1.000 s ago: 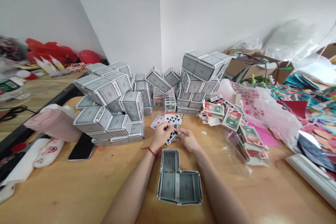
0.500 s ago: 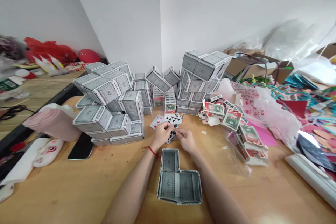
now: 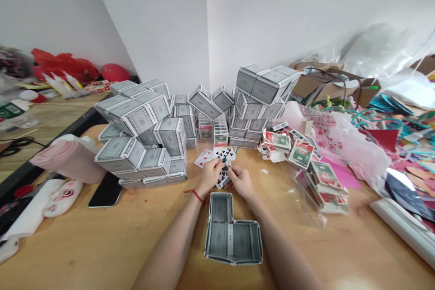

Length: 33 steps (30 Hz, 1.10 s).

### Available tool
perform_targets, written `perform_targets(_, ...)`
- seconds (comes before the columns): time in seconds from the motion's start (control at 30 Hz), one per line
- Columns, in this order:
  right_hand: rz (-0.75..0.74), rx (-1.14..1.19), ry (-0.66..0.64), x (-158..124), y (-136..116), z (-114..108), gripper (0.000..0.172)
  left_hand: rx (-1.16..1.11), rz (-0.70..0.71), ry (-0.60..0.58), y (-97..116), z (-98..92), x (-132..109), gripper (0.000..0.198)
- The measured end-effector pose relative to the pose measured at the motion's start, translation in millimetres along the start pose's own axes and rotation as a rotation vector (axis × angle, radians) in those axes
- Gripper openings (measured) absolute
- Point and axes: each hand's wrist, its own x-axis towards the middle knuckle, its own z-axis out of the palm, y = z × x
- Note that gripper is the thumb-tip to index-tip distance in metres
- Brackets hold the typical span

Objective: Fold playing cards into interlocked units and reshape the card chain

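Observation:
My left hand [image 3: 211, 174] and my right hand [image 3: 240, 180] meet at the middle of the table, fingers closed on a playing card [image 3: 222, 177] with black club marks. The thumbs press near its top edge. Just beyond the fingers lie another club card [image 3: 224, 152] and a heart card [image 3: 203, 157], both face up. Between my forearms sits an open L-shaped box [image 3: 219, 238] folded from grey-backed cards. Behind the loose cards stand card decks in clear wrapping [image 3: 220, 133]. The fingertips under the held card are hidden.
Stacked grey card boxes rise at the left [image 3: 136, 113] and right [image 3: 261, 86]. Opened red-and-green card packets [image 3: 301, 154] lie to the right by plastic bags [image 3: 350, 145]. A phone [image 3: 105, 190], a pink roll [image 3: 70, 158] and a white case [image 3: 404, 226] flank the work area.
My thumbs have shifted slightly along the card and more of its clubs face shows. The right fingers have curled inward a little. The boxes stay where they were.

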Motion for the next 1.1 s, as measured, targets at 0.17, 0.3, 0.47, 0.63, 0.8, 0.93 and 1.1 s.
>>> perform_targets(0.17, -0.017, -0.066, -0.015, -3, -4, 1, 0.041, -0.031, -0.014, 0.01, 2, 0.9, -3, 0.031)
perform_targets(0.3, -0.042, -0.043, 0.047, 0, -3, -1, 0.043, -0.166, -0.057, 0.023, 1, -0.5, -2, 0.034)
perform_targets(0.47, -0.111, 0.09, 0.274, 6, -4, -10, 0.038, -0.251, -0.075, 0.021, 3, -0.9, 0, 0.026)
perform_targets(0.63, -0.079, 0.193, 0.233, 10, 1, -12, 0.031, -0.225, -0.027, 0.006, 0, 3.9, 1, 0.02)
perform_targets(0.8, -0.107, 0.089, 0.252, 9, 7, -9, 0.03, -0.266, -0.06, 0.054, -5, 0.7, 4, 0.016)
perform_targets(0.93, -0.15, 0.017, 0.261, 8, 1, -11, 0.029, -0.159, -0.022, 0.019, -2, -1.7, 4, 0.014)
perform_targets(1.1, -0.182, -0.033, 0.23, 9, -1, -14, 0.028, -0.054, 0.038, 0.011, 1, 0.7, 1, 0.014)
